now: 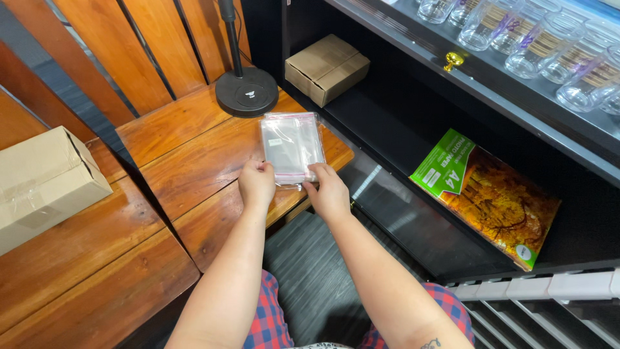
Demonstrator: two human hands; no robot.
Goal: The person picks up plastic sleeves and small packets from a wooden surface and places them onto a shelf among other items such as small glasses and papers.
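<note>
Glass jars point(549, 45) cut off at top edge

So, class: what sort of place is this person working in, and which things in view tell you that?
Probably a small shop's or home business's packing corner. Both hands hold a stack of clear plastic bags on a wooden table; sealed cardboard boxes and rows of glass jars on a black shelf suggest stock.

Clear plastic bags point(292, 146) edged in pink on the reddish-brown wooden surface point(187, 161), plain tan boxes point(327, 68), black shelf point(394, 123), green-and-autumn-gold paper pack point(491, 194), red-blue plaid shorts point(268, 323).
</note>
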